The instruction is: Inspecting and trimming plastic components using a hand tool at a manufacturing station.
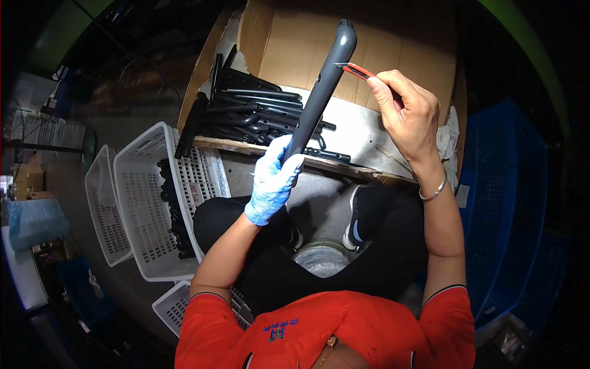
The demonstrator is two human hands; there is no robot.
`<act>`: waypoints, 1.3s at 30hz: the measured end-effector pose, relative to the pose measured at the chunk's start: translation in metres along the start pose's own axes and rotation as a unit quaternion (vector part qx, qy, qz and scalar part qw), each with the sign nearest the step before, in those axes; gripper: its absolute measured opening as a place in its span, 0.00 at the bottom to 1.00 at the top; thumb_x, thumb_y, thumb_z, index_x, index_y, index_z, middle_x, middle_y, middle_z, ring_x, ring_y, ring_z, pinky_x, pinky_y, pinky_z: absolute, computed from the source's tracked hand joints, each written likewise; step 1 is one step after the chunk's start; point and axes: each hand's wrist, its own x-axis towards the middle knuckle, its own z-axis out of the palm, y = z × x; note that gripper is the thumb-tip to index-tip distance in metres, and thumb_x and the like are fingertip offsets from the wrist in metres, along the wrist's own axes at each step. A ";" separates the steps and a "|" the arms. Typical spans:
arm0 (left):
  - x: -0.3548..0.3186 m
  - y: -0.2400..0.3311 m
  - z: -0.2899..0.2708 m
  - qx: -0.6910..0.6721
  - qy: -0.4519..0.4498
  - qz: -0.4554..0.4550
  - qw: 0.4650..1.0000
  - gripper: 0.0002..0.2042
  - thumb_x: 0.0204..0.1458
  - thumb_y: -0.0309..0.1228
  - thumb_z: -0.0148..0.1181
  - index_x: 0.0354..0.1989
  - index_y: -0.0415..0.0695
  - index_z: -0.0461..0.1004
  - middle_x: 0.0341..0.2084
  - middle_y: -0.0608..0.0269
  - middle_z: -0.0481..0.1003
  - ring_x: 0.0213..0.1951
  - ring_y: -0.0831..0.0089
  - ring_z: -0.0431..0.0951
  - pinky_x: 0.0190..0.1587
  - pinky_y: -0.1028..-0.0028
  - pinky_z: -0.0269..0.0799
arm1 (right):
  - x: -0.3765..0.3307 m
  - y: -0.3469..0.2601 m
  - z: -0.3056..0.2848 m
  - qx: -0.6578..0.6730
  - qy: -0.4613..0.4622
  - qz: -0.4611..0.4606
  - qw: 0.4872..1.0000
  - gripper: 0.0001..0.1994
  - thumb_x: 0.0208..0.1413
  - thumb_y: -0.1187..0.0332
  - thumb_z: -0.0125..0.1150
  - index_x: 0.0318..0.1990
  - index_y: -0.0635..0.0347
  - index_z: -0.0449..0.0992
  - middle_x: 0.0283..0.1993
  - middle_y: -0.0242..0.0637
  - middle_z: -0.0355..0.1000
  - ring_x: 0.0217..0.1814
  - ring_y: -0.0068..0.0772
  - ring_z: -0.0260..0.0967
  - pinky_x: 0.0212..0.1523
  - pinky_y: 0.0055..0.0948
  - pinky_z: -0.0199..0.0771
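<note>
My left hand (271, 178), in a blue glove, is closed around the lower end of a dark grey plastic tube (319, 97). The tube slants up and away to the right, with a bent, rounded top end and a small hole in its side. Bare, my right hand (408, 106) grips a red-handled utility knife (358, 71). Its thin blade lies at the tube's upper part, seemingly touching it. Behind the tube, several similar black tubes (249, 111) are heaped on a light board.
A large cardboard box (369, 37) stands behind the work. White perforated baskets (144, 203) sit at the left, one holding black parts (175, 209). Blue crates (504, 203) rise at the right. A plastic-wrapped round thing (322, 259) is between my legs.
</note>
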 end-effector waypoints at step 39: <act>0.010 0.005 -0.025 -0.217 0.019 0.024 0.976 0.22 0.60 0.47 0.46 0.50 0.40 0.62 0.22 0.65 0.69 0.16 0.82 0.66 0.16 0.84 0.61 | -0.038 -0.030 0.037 0.184 -0.243 0.037 0.952 0.07 0.52 0.74 0.58 0.38 0.64 0.78 0.28 0.41 0.75 0.26 0.31 0.72 0.27 0.24 0.68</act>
